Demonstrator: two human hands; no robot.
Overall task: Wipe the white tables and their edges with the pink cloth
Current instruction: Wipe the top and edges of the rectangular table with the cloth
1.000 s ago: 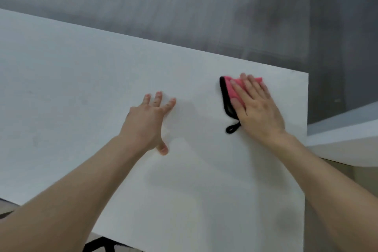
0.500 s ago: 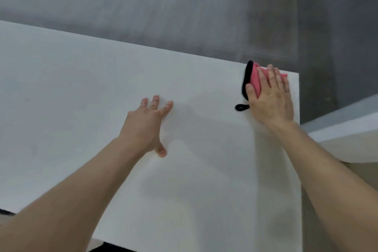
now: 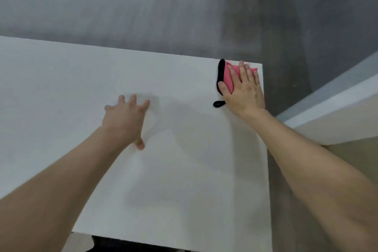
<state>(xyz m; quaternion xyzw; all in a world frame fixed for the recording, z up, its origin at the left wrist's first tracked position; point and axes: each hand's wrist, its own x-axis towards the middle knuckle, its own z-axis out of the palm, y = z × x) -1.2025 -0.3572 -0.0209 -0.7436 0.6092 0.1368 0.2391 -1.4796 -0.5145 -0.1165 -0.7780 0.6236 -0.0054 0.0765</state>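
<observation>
A white table point(image 3: 61, 88) fills most of the view. The pink cloth point(image 3: 228, 77), edged in black with a small black loop, lies at the table's far right corner. My right hand point(image 3: 244, 90) presses flat on it with straight fingers, covering most of the cloth. My left hand point(image 3: 124, 120) rests flat on the tabletop near the middle, fingers spread, well to the left of the cloth.
A second white table point(image 3: 327, 112) stands to the right, separated by a gap of grey floor point(image 3: 286, 67). Grey floor runs beyond the far edge. Something dark shows under the near edge at the bottom.
My right hand has slid the cloth away and to the right, from the tabletop's inner area to its far right corner. The left hand has stayed where it was.
</observation>
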